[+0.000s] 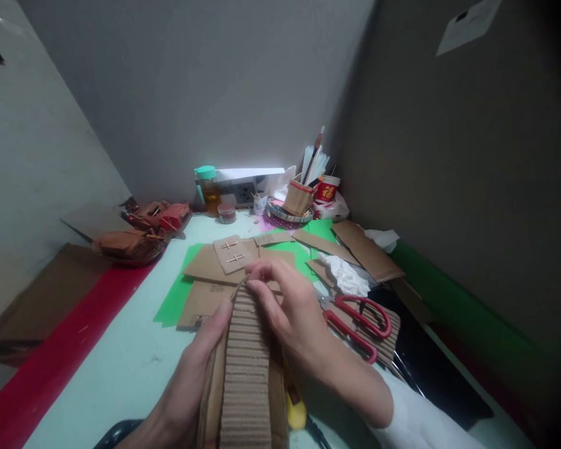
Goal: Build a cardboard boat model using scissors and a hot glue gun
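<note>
1. Head view: the right hand (294, 305) has thumb and forefinger brought together at the far tip of a corrugated strip (245, 368); the left hand (194, 368) grips the cardboard piece (278, 399) under it from the left, thumb along the edge, its other fingers hidden.
2. Strip and piece stand between the hands, at 6 o'clock in the view, running toward 12. The strip is brown, its ridges crosswise, narrowing at the far end; smoother brown board shows along both sides.
3. Just right of the piece, toward 5 o'clock, lies a yellow-handled tool (297, 411); at 4, red-handled scissors (376, 312).
4. Beyond the fingers, toward 12, a small card (234, 252) bearing two crosses of thin sticks rests on cardboard sheets (206, 265), with green sheets (168, 299) beneath.
5. Containers stand farther back. Around 12: a teal-lidded bottle (209, 190) of amber liquid, a small jar (227, 212) and a white cup (260, 204) holding little sticks. Toward 1: a stick-sided holder (299, 198) of brushes and pale strips, in a woven tray (292, 214), beside a red tub (328, 189).
6. Pale green tabletop (135, 349); grey wall (215, 81) behind.
</note>
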`<state>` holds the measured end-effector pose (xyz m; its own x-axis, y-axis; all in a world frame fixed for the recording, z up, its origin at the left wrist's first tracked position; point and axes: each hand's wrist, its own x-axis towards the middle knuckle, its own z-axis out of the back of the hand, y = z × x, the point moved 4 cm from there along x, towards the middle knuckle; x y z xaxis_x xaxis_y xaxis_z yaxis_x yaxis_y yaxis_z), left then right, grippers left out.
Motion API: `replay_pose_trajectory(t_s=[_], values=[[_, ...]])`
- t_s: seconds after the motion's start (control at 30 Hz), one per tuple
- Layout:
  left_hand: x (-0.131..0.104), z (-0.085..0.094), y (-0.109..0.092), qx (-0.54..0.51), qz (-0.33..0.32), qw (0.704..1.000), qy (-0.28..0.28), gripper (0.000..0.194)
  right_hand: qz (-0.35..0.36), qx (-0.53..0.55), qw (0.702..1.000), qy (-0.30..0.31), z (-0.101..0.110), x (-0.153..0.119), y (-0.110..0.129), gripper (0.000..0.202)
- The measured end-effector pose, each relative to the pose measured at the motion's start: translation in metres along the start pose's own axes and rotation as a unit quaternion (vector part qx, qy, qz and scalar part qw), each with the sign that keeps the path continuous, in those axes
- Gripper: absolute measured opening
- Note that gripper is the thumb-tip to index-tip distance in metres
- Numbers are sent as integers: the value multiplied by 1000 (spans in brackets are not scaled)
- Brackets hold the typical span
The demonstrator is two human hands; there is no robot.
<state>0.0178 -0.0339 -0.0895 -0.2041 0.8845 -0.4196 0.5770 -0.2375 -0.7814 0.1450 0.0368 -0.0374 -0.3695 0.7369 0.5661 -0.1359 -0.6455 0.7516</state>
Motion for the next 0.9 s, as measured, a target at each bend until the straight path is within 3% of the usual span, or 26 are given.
replay_pose_trajectory(t_s=[0.23,0.43,0.6,0.73,0.9], values=[[-4,-9,6,-8,29,999,24,38,18,-8,1000,-20,-4,-2,-4,10],[-6,-18,2,-22,-23,995,95,28,-26,50,998,-33,-6,-6,-7,11],[-9,-16,-10,115,-89,984,102,39,-39,86,995,-31,-10,-10,-2,12],[-6,-10,-17,261,-174,946,78,44,-36,113,993,-25,-13,-11,4,16],[-3,-6,-20,299,-192,931,87,41,-53,169,984,-3,-18,-11,1,18]])
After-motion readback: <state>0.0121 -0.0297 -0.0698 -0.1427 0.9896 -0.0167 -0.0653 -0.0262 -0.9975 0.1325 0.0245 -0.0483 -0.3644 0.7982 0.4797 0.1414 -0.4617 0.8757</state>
